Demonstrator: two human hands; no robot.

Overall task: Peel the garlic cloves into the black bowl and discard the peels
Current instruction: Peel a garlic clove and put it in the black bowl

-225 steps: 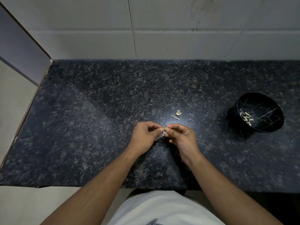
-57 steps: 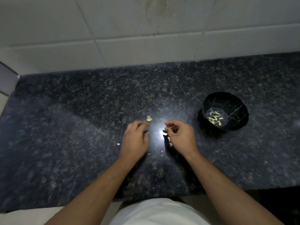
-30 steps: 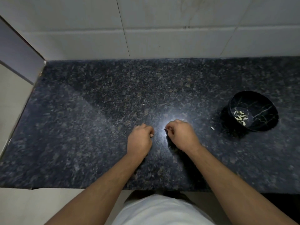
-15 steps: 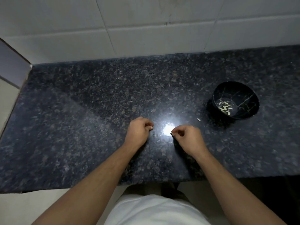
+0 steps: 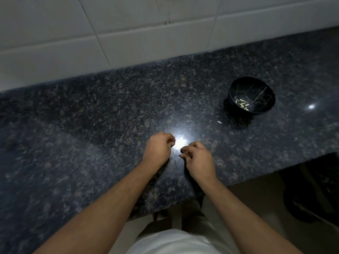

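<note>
A dark speckled granite counter [image 5: 91, 129] runs along a wall of pale tiles [image 5: 128, 33], and a bright glare of light sits on the stone between the person's hands. The left hand [image 5: 157, 149] and the right hand [image 5: 198, 158] both rest low on the counter, fingers curled in; whether either pinches anything I cannot tell. Well off to the right stands the black bowl [image 5: 252, 95], peeled garlic cloves [image 5: 242, 104] lying in its bottom. One pale scrap [image 5: 219, 122] lies on the stone just beside the bowl.
</note>
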